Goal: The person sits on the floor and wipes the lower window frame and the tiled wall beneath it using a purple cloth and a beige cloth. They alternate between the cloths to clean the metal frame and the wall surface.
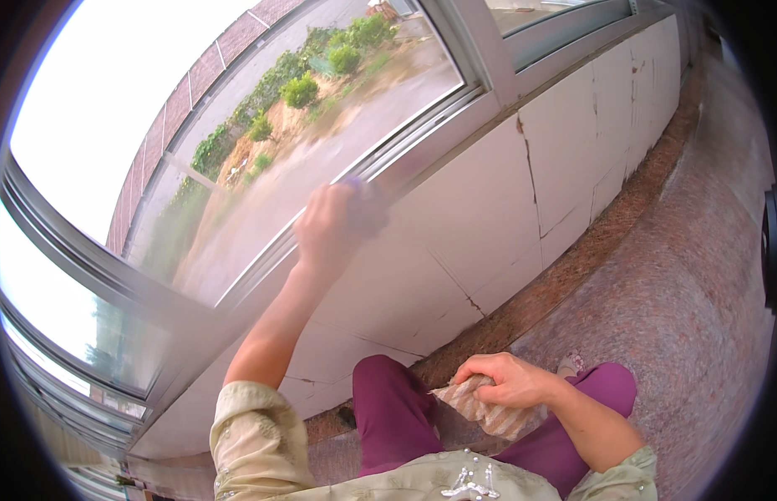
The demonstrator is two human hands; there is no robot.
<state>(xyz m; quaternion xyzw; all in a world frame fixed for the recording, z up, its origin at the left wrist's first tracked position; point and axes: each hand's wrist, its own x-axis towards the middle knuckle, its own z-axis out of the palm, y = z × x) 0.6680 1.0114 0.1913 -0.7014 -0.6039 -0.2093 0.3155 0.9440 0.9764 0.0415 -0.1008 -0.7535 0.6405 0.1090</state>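
Observation:
With the arm stretched forward, my left hand (329, 222) is at the lower rail of the metal window frame (413, 134). It grips a bunched purplish-grey cloth (366, 206), blurred, which lies against the frame's sill side. Over my lap, my right hand (511, 379) is closed around a crumpled cloth with beige and white stripes (482, 410). That cloth hangs below the fingers, between my knees, and touches neither the window nor the wall.
Below the window runs a white tiled wall (489, 206) with cracked, stained joints. A reddish-brown stone border (551, 275) edges the speckled floor (651, 300). More framed windows (75, 338) continue at the left. A dark object (771, 250) stands at the right rim.

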